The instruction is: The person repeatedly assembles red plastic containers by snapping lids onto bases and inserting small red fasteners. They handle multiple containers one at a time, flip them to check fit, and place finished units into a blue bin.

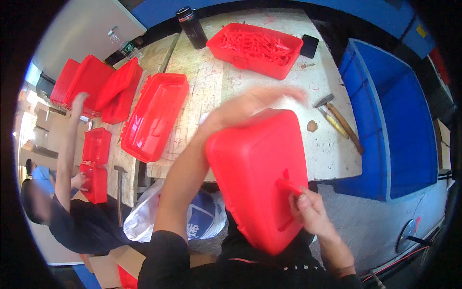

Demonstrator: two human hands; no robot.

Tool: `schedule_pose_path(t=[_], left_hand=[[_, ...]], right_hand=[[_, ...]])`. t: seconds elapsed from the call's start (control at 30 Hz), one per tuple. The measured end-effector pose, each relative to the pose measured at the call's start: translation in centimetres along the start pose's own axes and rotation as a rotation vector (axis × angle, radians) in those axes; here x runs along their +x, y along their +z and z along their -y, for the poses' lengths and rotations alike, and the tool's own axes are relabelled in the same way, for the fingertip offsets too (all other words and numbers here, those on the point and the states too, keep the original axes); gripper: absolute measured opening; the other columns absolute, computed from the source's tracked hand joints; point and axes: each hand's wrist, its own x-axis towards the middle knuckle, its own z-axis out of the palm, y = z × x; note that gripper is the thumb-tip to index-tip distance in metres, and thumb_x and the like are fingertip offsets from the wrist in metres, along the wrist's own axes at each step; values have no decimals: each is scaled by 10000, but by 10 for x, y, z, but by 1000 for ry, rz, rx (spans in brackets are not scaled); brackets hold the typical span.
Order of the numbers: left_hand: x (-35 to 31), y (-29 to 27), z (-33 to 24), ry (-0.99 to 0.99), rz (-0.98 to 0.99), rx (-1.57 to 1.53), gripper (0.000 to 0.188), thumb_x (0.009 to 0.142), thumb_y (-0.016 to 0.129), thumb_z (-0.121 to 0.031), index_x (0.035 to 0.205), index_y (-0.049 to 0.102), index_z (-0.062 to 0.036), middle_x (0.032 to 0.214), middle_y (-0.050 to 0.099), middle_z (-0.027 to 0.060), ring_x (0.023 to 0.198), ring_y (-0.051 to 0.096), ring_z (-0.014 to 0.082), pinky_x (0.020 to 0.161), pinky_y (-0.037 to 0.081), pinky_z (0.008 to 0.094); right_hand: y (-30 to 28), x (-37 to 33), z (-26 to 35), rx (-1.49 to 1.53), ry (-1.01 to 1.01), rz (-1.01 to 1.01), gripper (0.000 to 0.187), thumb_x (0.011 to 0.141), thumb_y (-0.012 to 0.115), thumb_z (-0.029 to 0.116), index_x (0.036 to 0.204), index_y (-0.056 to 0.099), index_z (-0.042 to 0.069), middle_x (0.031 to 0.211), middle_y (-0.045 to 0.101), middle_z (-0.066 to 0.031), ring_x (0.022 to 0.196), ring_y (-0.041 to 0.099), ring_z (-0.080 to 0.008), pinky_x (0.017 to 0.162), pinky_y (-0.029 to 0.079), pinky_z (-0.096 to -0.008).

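Observation:
A large red plastic box (262,164) is tilted up in front of me, its broad side facing me, at the table's near edge. My right hand (308,209) pinches a red plastic handle (288,187) at a slot in that side. My left forearm lies along the box's far edge. Beyond it, my left hand (281,94) is blurred, its fingers looking stretched out and holding nothing visible. Further back stands an open red box (284,72) heaped with small red plastic pieces (255,43). An open red tray-like box (154,115) lies to the left.
A hammer (344,120) and a yellow-handled tool (334,123) lie right, near a blue bin (368,125). A black flask (191,29) and dark phone (308,46) sit at the back. Left, a co-worker (86,216) handles red boxes (96,144), near another hammer (120,192).

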Motion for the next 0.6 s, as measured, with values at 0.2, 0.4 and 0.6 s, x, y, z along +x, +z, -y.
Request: schedule_pose_path(t=[0.2, 0.4, 0.6], left_hand=[[24, 22, -10, 1, 392, 48, 434, 999, 449, -333, 982, 778, -50, 1191, 711, 102, 1418, 400, 332, 1208, 208, 422], [-1, 26, -26, 231, 364, -43, 388, 938, 415, -209, 851, 766, -69, 1016, 736, 88, 1231, 545, 307, 1193, 107, 509], [-6, 66, -53, -57, 58, 132, 359, 932, 400, -202, 737, 675, -77, 828, 678, 70, 928, 608, 251, 1137, 212, 485]], right_hand=[[23, -17, -14, -242, -148, -301, 316, 1011, 545, 303, 886, 518, 14, 614, 448, -64, 571, 456, -104, 498, 381, -325], [19, -22, -23, -190, -117, -138, 283, 973, 596, 287, 891, 544, 22, 612, 473, -102, 526, 515, -194, 508, 410, -343], [17, -19, -33, -125, -311, -377, 283, 982, 561, 266, 834, 528, 27, 586, 459, -44, 541, 483, -94, 501, 383, -296]])
